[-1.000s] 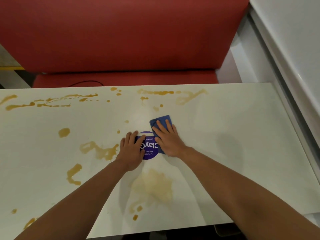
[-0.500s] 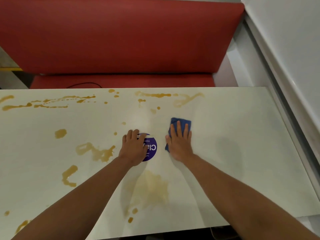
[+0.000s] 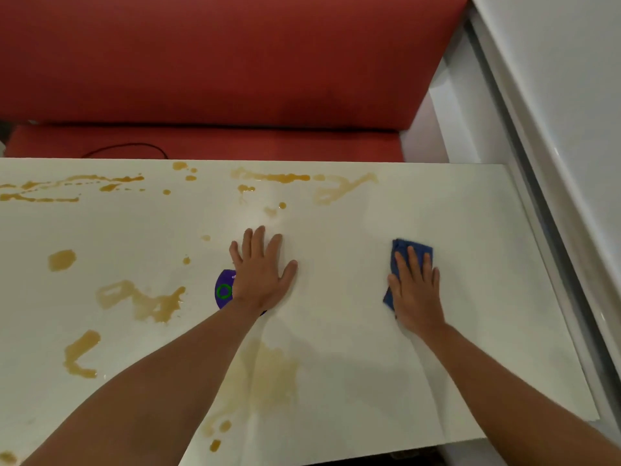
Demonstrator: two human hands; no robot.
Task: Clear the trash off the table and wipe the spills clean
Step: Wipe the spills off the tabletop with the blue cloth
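A: From the head camera, what are the two hands doing?

B: The right hand (image 3: pixel 416 290) lies flat with its fingers straight and close together, pressing a folded blue cloth (image 3: pixel 411 250) onto the white surface (image 3: pixel 487 297). The cloth shows beyond the fingertips and along the hand's left edge; the rest is under the palm.

A: And the other one?

B: The left hand (image 3: pixel 260 274) is spread wide, palm down, fingers straight, resting on the surface near its middle. It holds nothing. Its heel and wrist cover most of a round purple sticker (image 3: pixel 224 290), of which only the left part shows, with a green ring on it.

A: Where are the spills?

B: Amber liquid lies mostly on the left half. A long streaky trail (image 3: pixel 67 188) runs along the far edge at left, another streak (image 3: pixel 279 178) sits at the far edge near the middle, with a paler smear (image 3: pixel 342 190) just to its right. There is a blot (image 3: pixel 62 260) at left, a branching puddle (image 3: pixel 148 301) left of the sticker, and a hooked puddle (image 3: pixel 80 356) nearer the camera. A faint smeared patch (image 3: pixel 268 375) lies between the forearms.

A: Beyond the surface?

B: A red padded bench (image 3: pixel 218 62), with a thin black cable (image 3: pixel 124 149) on its seat.
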